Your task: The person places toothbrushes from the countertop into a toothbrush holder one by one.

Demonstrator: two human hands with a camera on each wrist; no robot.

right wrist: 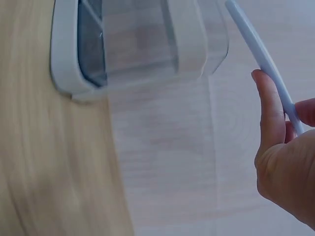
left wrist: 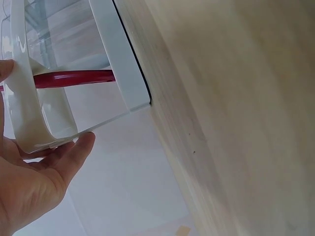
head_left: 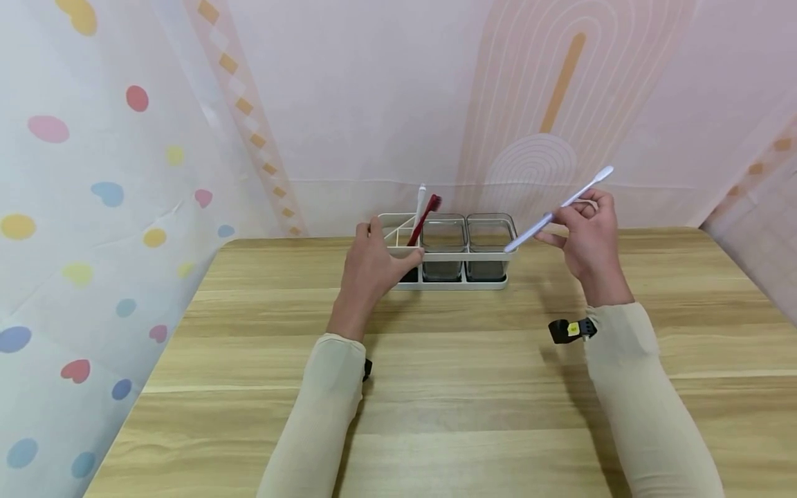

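A white rack (head_left: 457, 257) with two clear cups (head_left: 444, 238) stands at the far side of the wooden table (head_left: 436, 387). A red toothbrush (head_left: 424, 219) and a white one (head_left: 420, 202) stand in its left section. My left hand (head_left: 376, 266) grips the rack's left end (left wrist: 29, 108), thumb at the front rim; the red handle (left wrist: 74, 77) shows behind the rim. My right hand (head_left: 588, 235) pinches a pale blue-white toothbrush (head_left: 560, 206) tilted over the rack's right end, head up to the right. The right wrist view shows that handle (right wrist: 266, 61) between thumb and fingers above the right cup (right wrist: 142, 39).
Patterned curtains close the back and both sides. Bare wooden tabletop lies between the rack and the near edge. A small black and yellow tag (head_left: 569, 329) hangs at the right wrist.
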